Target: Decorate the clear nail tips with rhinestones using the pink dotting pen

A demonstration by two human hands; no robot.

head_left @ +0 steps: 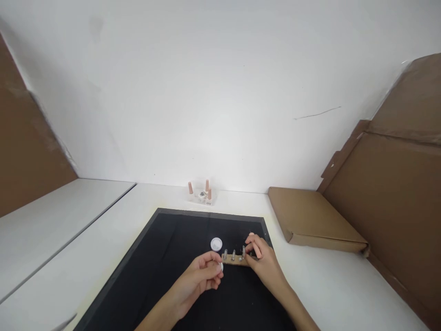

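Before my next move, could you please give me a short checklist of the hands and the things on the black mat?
1. Left hand holds the small white object: ok.
2. Right hand holds the peach stick: ok.
3. Light-brown strip lies on the black mat: ok.
4. White round dish lies on the mat, uncovered by hands: ok.
5. Right hand touches the nearest clear upright piece: cannot tell.

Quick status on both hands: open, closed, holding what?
Left hand: closed, pinching a small white round object.
Right hand: closed around a peach-colored handle, fingertips by the tan strip; contact unclear.
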